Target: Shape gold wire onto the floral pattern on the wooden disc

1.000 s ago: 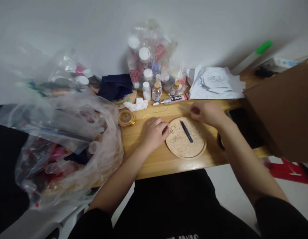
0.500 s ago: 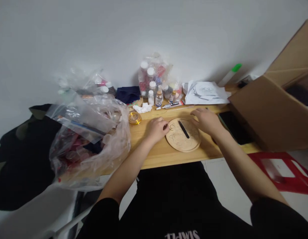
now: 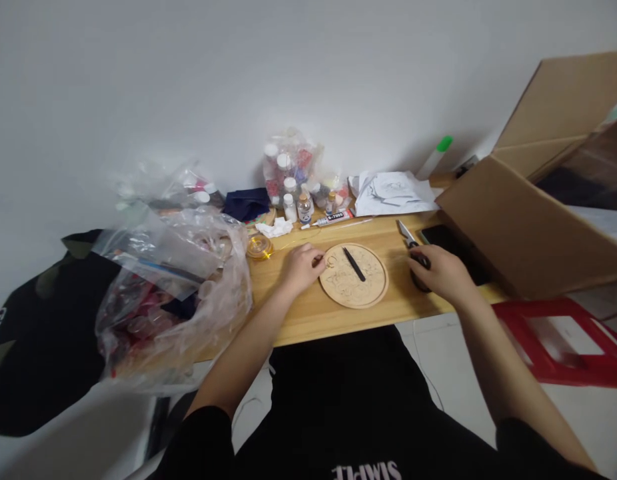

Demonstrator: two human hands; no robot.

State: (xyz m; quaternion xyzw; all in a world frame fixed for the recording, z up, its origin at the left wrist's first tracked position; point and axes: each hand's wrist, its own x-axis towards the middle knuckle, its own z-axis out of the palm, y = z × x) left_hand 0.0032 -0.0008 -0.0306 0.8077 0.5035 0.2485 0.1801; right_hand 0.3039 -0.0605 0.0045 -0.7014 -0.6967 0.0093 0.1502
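Observation:
A round wooden disc (image 3: 354,288) with a carved pattern lies on the wooden table (image 3: 333,317), and black tweezers (image 3: 354,264) rest across it. My left hand (image 3: 301,267) sits at the disc's left rim, fingers curled onto thin gold wire that runs back to a small spool (image 3: 259,247). My right hand (image 3: 436,272) is to the right of the disc, closed over the black handles of small scissors (image 3: 406,235) whose blades point away from me.
A big clear plastic bag (image 3: 173,280) of craft supplies fills the table's left. Bead jars in a bag (image 3: 288,167), small bottles, a glue tube (image 3: 333,217) and sketched papers (image 3: 391,192) line the wall. An open cardboard box (image 3: 533,207) and a dark phone (image 3: 446,239) are right; a red stool (image 3: 563,340) below.
My right hand left the disc's top edge and moved right onto the scissors. The view pulled back and up. My left hand stayed at the disc's left rim.

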